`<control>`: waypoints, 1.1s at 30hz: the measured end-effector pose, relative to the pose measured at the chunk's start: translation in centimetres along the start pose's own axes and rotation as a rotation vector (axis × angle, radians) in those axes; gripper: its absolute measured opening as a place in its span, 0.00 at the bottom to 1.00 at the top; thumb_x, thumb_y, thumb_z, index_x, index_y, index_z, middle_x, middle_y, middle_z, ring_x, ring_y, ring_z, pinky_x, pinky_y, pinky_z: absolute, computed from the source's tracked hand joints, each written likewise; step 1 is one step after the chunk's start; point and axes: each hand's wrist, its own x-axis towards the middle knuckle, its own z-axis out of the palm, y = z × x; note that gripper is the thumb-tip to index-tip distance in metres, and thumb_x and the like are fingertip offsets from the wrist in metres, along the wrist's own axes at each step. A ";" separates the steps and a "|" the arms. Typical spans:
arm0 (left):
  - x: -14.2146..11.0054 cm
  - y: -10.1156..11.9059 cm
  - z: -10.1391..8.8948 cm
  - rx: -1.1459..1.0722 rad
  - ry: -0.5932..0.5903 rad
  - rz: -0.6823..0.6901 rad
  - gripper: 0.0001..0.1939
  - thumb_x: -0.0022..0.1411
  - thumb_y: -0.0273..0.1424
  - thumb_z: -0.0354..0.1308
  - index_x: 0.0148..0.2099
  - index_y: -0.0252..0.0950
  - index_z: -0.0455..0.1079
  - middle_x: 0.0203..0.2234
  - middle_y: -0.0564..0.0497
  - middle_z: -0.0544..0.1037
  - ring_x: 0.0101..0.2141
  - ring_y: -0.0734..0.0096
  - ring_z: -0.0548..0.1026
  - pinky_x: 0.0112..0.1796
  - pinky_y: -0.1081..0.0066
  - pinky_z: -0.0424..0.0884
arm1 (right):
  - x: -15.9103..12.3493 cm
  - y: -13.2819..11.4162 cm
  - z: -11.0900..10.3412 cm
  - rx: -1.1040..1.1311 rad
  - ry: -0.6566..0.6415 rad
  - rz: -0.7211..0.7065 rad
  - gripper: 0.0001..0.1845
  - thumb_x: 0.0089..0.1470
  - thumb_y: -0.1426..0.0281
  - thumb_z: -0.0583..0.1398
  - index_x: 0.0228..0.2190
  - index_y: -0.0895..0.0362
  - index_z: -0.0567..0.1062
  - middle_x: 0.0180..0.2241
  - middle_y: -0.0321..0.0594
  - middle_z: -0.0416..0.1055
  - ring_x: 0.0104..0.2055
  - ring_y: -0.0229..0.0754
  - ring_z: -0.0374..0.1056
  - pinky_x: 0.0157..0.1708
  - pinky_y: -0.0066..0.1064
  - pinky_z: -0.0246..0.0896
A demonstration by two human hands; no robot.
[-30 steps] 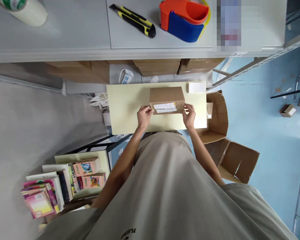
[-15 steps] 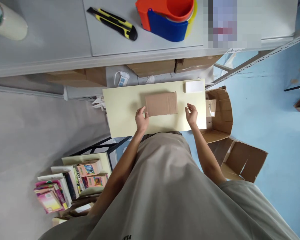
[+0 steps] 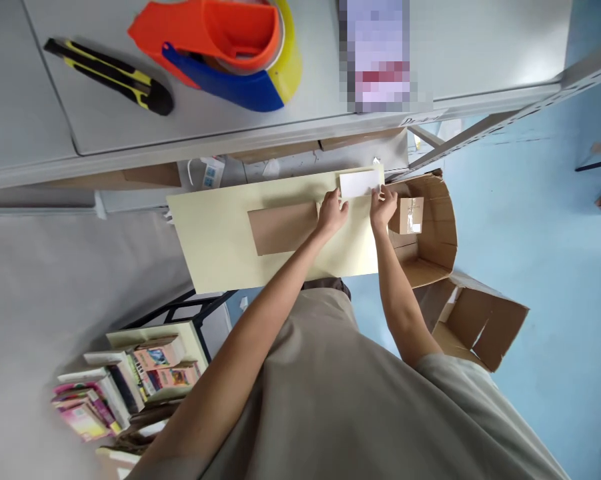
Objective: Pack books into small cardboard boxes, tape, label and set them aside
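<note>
A flat stack of white paper (image 3: 359,184) lies at the back right of the pale yellow board (image 3: 215,267). At its front right corner, my right hand (image 3: 383,208) has thumb and fingers closed on the edge. My left hand (image 3: 332,213) is by the front left corner, its thumb apart from the fingers and nothing visible in it. Left of that hand sits a brown cardboard box (image 3: 283,229), its plain face up and its right end partly covered by my hand and wrist.
On the grey shelf above lie a box cutter (image 3: 110,77) and an orange and blue tape dispenser (image 3: 225,47). Open cartons (image 3: 435,227) stand on the right, one holding a small box (image 3: 411,215). Books (image 3: 95,393) are piled at lower left.
Both hands let go of the cardboard box, whose white-labelled side is now out of sight. They then moved right and away from me to the white paper stack. The view shifted right.
</note>
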 end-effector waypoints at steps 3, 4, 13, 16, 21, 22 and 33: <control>3.0 0.3 1.3 0.074 0.012 -0.116 0.22 0.78 0.24 0.64 0.70 0.33 0.77 0.65 0.31 0.78 0.63 0.45 0.83 0.71 0.51 0.77 | 0.2 0.2 0.7 -0.029 -0.007 -0.003 0.23 0.79 0.56 0.61 0.61 0.57 0.86 0.59 0.56 0.80 0.54 0.51 0.81 0.58 0.48 0.84; 3.6 0.1 1.6 0.082 0.022 -0.134 0.23 0.77 0.24 0.64 0.71 0.34 0.77 0.64 0.32 0.78 0.65 0.45 0.82 0.72 0.51 0.76 | 0.2 0.2 0.9 -0.036 -0.010 -0.004 0.24 0.80 0.55 0.60 0.61 0.56 0.86 0.59 0.54 0.79 0.54 0.51 0.81 0.58 0.49 0.84; 3.7 -1.6 2.9 -0.003 0.187 -0.058 0.23 0.74 0.23 0.66 0.68 0.39 0.80 0.62 0.37 0.81 0.61 0.49 0.84 0.66 0.54 0.81 | -0.4 0.5 1.2 0.077 -0.015 0.020 0.24 0.79 0.52 0.59 0.60 0.53 0.84 0.61 0.59 0.76 0.59 0.61 0.81 0.61 0.55 0.82; 3.6 -1.0 2.9 -0.112 0.273 -0.073 0.10 0.76 0.28 0.69 0.57 0.40 0.84 0.54 0.43 0.88 0.51 0.56 0.87 0.58 0.59 0.83 | -0.3 0.4 0.9 0.123 -0.032 0.032 0.23 0.79 0.52 0.58 0.57 0.53 0.84 0.58 0.58 0.79 0.58 0.61 0.80 0.65 0.58 0.80; 3.4 1.2 2.6 -0.222 0.309 -0.082 0.05 0.79 0.33 0.69 0.47 0.39 0.86 0.44 0.47 0.92 0.44 0.58 0.89 0.53 0.63 0.83 | -0.5 -1.1 -0.2 0.091 0.041 -0.110 0.25 0.80 0.47 0.58 0.58 0.51 0.83 0.58 0.57 0.79 0.65 0.62 0.78 0.69 0.60 0.77; 3.2 1.7 2.6 -0.224 0.298 -0.055 0.06 0.79 0.34 0.69 0.47 0.39 0.86 0.45 0.46 0.92 0.44 0.59 0.89 0.53 0.62 0.84 | -0.6 -1.6 -0.6 0.102 0.010 -0.158 0.26 0.80 0.45 0.59 0.59 0.50 0.83 0.58 0.56 0.79 0.66 0.62 0.77 0.69 0.59 0.77; 2.3 5.1 2.3 0.026 -0.104 0.425 0.19 0.78 0.32 0.67 0.67 0.41 0.84 0.71 0.41 0.83 0.72 0.48 0.79 0.77 0.47 0.73 | 4.3 -2.6 -8.5 0.271 -0.162 -0.153 0.28 0.73 0.41 0.66 0.47 0.53 0.84 0.42 0.44 0.85 0.47 0.52 0.82 0.56 0.50 0.82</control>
